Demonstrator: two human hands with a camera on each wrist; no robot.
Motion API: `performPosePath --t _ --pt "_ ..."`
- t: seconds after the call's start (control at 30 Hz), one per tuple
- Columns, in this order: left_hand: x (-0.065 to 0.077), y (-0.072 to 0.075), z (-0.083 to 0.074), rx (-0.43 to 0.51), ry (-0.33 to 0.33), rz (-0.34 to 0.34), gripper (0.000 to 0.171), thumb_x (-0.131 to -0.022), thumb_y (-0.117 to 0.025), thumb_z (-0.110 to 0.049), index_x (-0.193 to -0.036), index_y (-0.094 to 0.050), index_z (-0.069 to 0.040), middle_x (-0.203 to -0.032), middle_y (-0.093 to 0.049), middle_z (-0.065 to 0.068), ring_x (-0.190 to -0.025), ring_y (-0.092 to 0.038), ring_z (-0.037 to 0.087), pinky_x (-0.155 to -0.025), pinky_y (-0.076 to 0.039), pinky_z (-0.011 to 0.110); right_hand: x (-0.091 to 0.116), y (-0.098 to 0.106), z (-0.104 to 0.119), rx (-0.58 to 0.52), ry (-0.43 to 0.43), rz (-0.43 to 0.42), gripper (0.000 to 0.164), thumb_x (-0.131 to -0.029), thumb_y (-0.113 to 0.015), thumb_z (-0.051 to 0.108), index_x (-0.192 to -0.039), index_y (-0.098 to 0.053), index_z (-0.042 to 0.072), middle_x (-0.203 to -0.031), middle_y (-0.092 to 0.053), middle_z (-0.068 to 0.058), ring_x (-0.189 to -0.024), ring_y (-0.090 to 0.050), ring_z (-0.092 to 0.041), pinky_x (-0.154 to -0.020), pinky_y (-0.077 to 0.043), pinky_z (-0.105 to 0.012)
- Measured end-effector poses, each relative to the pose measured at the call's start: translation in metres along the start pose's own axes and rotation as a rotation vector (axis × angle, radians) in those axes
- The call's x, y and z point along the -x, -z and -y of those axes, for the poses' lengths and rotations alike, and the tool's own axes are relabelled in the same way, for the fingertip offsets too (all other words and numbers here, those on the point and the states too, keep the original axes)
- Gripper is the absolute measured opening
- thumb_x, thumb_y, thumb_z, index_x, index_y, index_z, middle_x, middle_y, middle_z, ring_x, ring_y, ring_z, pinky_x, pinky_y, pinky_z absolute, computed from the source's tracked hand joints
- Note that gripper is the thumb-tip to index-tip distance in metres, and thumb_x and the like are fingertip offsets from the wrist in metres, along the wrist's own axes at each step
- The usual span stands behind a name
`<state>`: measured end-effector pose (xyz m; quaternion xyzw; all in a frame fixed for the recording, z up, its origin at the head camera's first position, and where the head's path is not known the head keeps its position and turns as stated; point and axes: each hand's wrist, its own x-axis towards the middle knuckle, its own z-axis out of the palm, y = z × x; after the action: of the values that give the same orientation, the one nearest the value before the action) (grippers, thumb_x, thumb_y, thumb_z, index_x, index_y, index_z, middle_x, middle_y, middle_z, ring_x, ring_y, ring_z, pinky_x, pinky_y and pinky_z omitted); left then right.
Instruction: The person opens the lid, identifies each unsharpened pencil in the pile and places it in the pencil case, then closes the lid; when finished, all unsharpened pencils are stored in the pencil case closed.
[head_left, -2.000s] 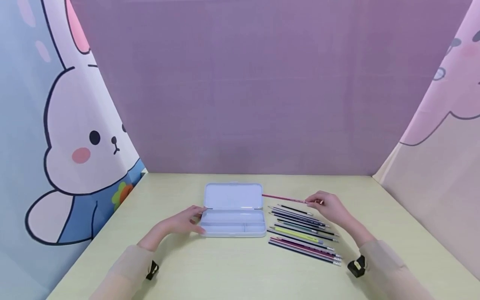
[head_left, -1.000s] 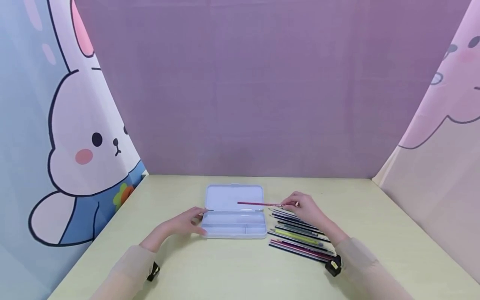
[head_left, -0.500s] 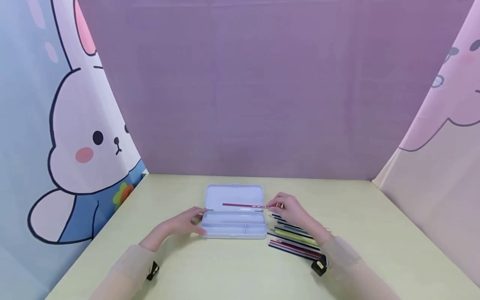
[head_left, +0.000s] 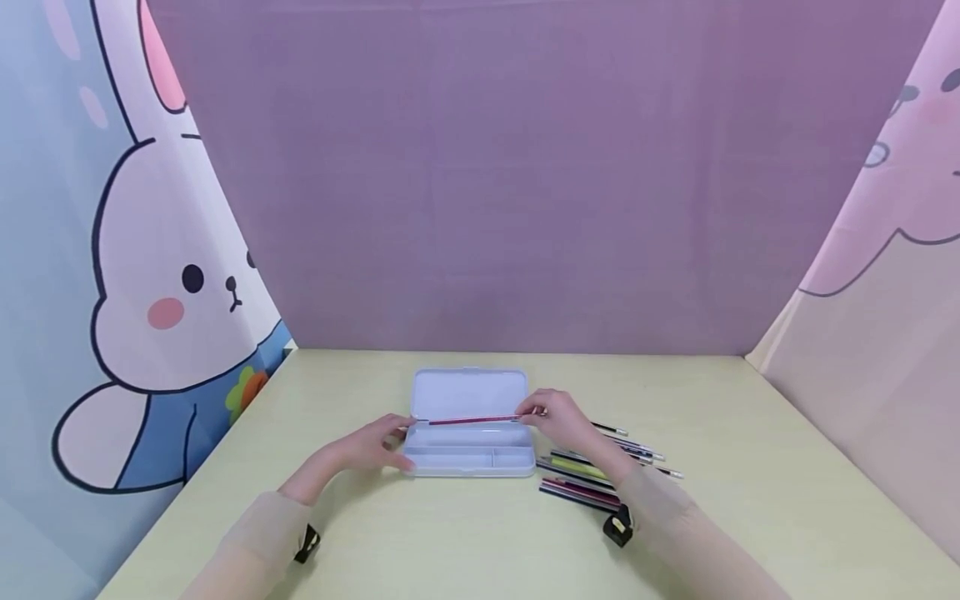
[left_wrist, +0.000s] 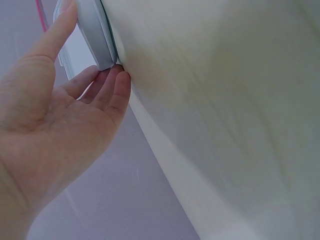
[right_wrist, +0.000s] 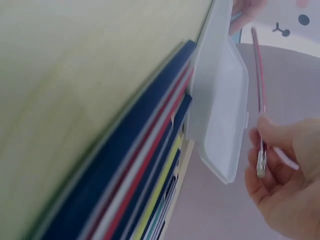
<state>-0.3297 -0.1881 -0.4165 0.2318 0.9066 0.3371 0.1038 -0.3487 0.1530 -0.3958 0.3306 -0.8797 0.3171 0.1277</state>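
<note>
My right hand [head_left: 561,422] pinches a red pencil [head_left: 472,420] near its eraser end. The pencil lies level over the hinge line of an open white pencil case [head_left: 450,460], pointing left. Its pale eraser and metal band show below the thumb in the right wrist view. At the case's left end, my left hand [head_left: 365,443] steadies it, thumb near the front corner and the other fingers toward the hinge. In the left wrist view, the fingertips [left_wrist: 120,82] curl against the case's corner. The tray has a long back compartment and a divided front row.
Several pencils, dark, red and grey, and one yellow pencil [head_left: 577,467] lie in a loose row right of the case, partly under my right forearm. A purple cloth [head_left: 510,183] hangs behind the table [head_left: 420,542], with cartoon-printed curtains at both sides.
My right hand has carried the red pencil leftward from beyond the pencil row and down to the case's hinge line. The left hand has stayed at the case.
</note>
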Motion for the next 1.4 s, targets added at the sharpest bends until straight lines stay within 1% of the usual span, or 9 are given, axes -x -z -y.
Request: performPosePath --t 0.13,0.3,0.37,0.6,0.77,0.93,1.07,1.17,1.4 --pt "0.000 0.000 0.002 0.003 0.000 0.000 0.077 -0.079 -0.076 -0.027 -0.139 -0.038 0.003 -0.132 -0.045 0.020 -0.119 -0.047 0.037 -0.099 -0.044 0.049 -0.005 -0.007 -0.001 -0.001 -0.027 0.008 0.006 -0.083 -0.068 0.004 -0.087 -0.073 0.003 -0.083 -0.069 -0.005 -0.077 -0.061 -0.014 -0.067 -0.051 -0.022" --pt "-0.002 0.000 0.006 0.002 -0.010 -0.001 0.077 -0.079 -0.075 -0.029 -0.139 -0.038 0.003 -0.133 -0.046 0.020 -0.119 -0.048 0.036 -0.098 -0.045 0.047 -0.011 -0.014 -0.001 -0.005 -0.048 0.021 0.005 -0.082 -0.069 0.003 -0.085 -0.072 0.003 -0.083 -0.069 -0.006 -0.076 -0.061 -0.014 -0.066 -0.051 -0.022" --pt "-0.002 0.000 0.008 0.000 -0.015 -0.001 0.078 -0.079 -0.075 -0.030 -0.139 -0.038 0.003 -0.133 -0.046 0.020 -0.119 -0.048 0.035 -0.098 -0.045 0.047 -0.012 -0.017 -0.001 0.012 -0.054 0.031 0.005 -0.082 -0.069 0.003 -0.085 -0.072 0.003 -0.082 -0.069 -0.005 -0.074 -0.060 -0.014 -0.065 -0.050 -0.021" --pt "-0.004 0.000 0.007 0.001 -0.029 0.000 0.078 -0.079 -0.076 -0.029 -0.138 -0.039 0.004 -0.132 -0.046 0.021 -0.118 -0.048 0.036 -0.098 -0.045 0.047 -0.014 -0.023 0.001 0.026 -0.138 0.084 0.005 -0.083 -0.068 0.004 -0.084 -0.072 0.006 -0.080 -0.067 -0.001 -0.073 -0.057 -0.010 -0.064 -0.049 -0.020" --pt "-0.004 -0.001 0.006 0.002 -0.030 0.003 0.077 -0.079 -0.076 -0.026 -0.138 -0.039 0.004 -0.131 -0.046 0.021 -0.118 -0.048 0.037 -0.097 -0.045 0.048 -0.014 -0.024 -0.001 0.006 -0.127 0.105 0.007 -0.083 -0.068 0.004 -0.087 -0.073 0.006 -0.081 -0.066 -0.001 -0.074 -0.055 -0.010 -0.064 -0.048 -0.020" --pt "-0.003 -0.001 0.006 0.004 -0.023 0.004 0.077 -0.079 -0.076 -0.027 -0.139 -0.039 0.004 -0.131 -0.046 0.020 -0.118 -0.048 0.036 -0.097 -0.046 0.048 -0.015 -0.026 -0.003 -0.001 -0.163 0.123 0.010 -0.084 -0.066 0.002 -0.091 -0.073 0.003 -0.085 -0.067 -0.004 -0.078 -0.058 -0.012 -0.066 -0.050 -0.021" --pt "-0.002 -0.001 0.005 0.007 -0.011 0.000 0.078 -0.078 -0.076 -0.029 -0.139 -0.039 0.003 -0.132 -0.046 0.020 -0.119 -0.048 0.036 -0.098 -0.046 0.047 -0.016 -0.027 -0.004 -0.001 -0.175 0.118 0.008 -0.083 -0.066 0.001 -0.089 -0.072 0.001 -0.083 -0.068 -0.006 -0.077 -0.060 -0.013 -0.067 -0.052 -0.023" --pt "-0.001 -0.001 0.004 0.004 -0.009 -0.004 0.078 -0.078 -0.076 -0.029 -0.139 -0.039 0.003 -0.132 -0.046 0.020 -0.118 -0.049 0.035 -0.097 -0.046 0.047 -0.017 -0.027 -0.002 0.005 -0.180 0.115 0.005 -0.083 -0.067 0.000 -0.085 -0.071 0.002 -0.080 -0.066 -0.004 -0.075 -0.058 -0.012 -0.066 -0.051 -0.023" --pt "-0.002 -0.001 0.004 0.014 -0.006 0.000 0.078 -0.078 -0.076 -0.029 -0.139 -0.039 0.001 -0.133 -0.046 0.019 -0.119 -0.048 0.035 -0.098 -0.046 0.046 -0.018 -0.029 0.003 0.017 -0.206 0.161 0.005 -0.082 -0.068 0.002 -0.085 -0.071 0.004 -0.079 -0.064 -0.001 -0.075 -0.056 -0.010 -0.067 -0.050 -0.023"
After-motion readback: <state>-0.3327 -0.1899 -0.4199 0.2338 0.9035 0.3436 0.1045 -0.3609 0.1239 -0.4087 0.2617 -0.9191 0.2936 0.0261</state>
